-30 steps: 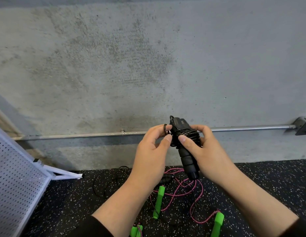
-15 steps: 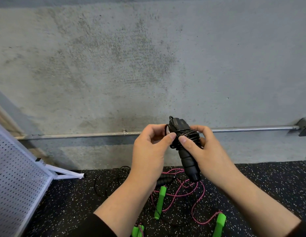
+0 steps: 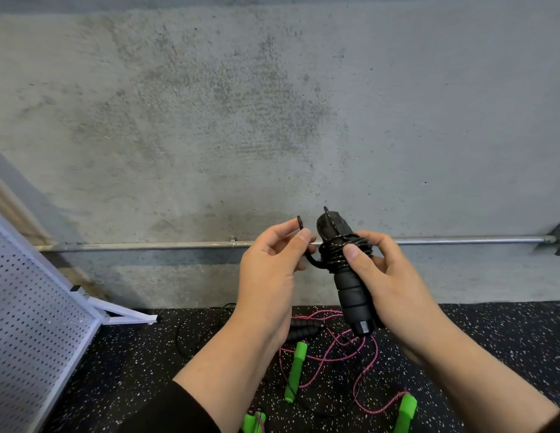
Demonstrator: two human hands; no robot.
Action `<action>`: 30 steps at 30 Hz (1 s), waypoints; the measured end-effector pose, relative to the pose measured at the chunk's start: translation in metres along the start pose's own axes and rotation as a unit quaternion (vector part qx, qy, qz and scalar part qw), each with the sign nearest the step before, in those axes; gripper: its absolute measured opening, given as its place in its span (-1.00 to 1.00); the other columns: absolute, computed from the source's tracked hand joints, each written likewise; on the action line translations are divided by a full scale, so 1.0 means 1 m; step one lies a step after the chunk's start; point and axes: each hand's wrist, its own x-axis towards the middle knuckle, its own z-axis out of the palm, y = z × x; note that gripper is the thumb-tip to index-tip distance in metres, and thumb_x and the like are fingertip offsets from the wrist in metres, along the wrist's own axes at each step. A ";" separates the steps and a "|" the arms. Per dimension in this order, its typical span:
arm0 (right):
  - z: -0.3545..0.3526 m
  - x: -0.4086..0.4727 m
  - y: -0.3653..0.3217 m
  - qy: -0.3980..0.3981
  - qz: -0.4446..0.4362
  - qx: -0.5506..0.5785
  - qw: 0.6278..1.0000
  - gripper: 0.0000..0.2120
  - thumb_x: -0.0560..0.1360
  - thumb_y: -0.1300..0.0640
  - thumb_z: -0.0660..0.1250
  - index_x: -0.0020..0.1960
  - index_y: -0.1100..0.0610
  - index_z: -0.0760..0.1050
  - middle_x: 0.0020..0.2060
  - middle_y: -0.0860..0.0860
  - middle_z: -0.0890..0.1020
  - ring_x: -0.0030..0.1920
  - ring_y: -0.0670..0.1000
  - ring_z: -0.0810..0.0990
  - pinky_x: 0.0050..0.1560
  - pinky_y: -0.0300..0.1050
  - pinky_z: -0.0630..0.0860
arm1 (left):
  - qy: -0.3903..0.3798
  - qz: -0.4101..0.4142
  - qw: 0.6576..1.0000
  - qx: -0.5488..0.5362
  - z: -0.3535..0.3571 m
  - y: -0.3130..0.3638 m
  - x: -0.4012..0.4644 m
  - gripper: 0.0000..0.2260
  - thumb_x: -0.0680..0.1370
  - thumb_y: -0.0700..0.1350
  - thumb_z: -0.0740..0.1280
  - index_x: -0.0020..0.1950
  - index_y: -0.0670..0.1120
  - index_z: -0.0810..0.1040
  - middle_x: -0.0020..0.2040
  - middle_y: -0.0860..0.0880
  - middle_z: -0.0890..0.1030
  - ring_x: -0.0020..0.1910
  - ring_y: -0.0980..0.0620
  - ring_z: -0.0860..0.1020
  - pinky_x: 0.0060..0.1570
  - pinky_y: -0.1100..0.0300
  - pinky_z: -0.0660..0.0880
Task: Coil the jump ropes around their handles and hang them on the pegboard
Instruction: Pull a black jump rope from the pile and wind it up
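Black jump rope (image 3: 346,260): cord coiled tight round the paired foam handles, held upright at chest height before the concrete wall (image 3: 272,120). Right hand (image 3: 388,282) grips handles, thumb pinning the coil. Left hand (image 3: 269,270) has drawn away from the bundle since a moment ago, its fingers (image 3: 299,242) pinching the free loop end (tail now pulled out, likely for tucking). Pegboard (image 3: 32,323) leans at left; pink rope (image 3: 335,348) lies uncoiled on floor.
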 end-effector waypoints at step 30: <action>-0.002 0.005 0.013 -0.002 0.080 0.025 0.996 -0.70 0.58 -0.20 0.28 0.12 0.00 0.56 -0.10 -0.03 0.72 -0.11 -0.10 0.65 -0.05 -0.14 0.59 | -0.075 -0.022 0.988 0.133 0.008 0.002 -0.010 -0.81 0.51 -0.30 0.47 0.03 -0.04 0.73 -0.17 0.03 0.68 -0.27 0.26 0.54 -0.29 0.42 0.43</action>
